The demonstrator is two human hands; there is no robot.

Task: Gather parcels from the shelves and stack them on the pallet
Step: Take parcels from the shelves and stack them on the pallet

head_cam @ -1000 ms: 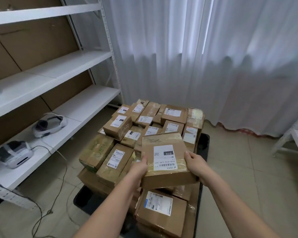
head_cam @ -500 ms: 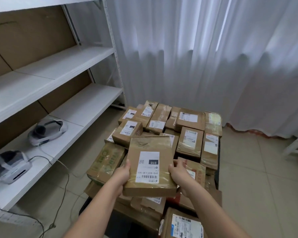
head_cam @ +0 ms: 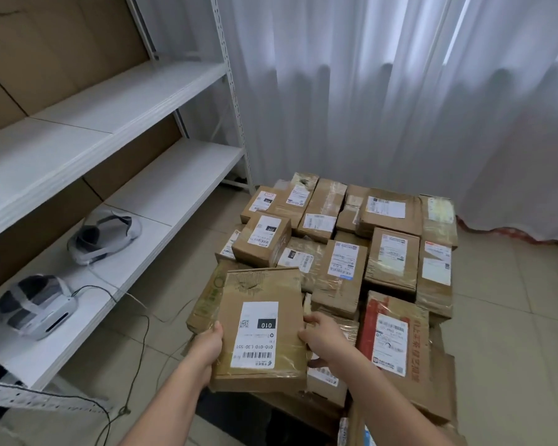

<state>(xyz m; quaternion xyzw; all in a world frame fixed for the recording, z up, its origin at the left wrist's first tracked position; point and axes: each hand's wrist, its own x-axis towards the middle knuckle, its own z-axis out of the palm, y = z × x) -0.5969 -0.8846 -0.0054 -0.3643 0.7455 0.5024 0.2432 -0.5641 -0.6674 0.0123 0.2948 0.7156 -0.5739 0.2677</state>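
Observation:
I hold a flat brown cardboard parcel with a white "010" label between both hands, over the near left part of the pile. My left hand grips its left edge and my right hand grips its right edge. Below and beyond it, several taped brown parcels lie heaped together; the dark pallet shows only at the near edge under them. A parcel with red tape lies just right of my right hand.
White metal shelves run along the left, their upper boards bare. Two white headsets with cables sit on the lowest board. White curtains hang behind the pile. Beige tiled floor lies to the right.
The parcel in my hands has moved left and lower over the pile's near left side. My view has shifted so the pile sits further right.

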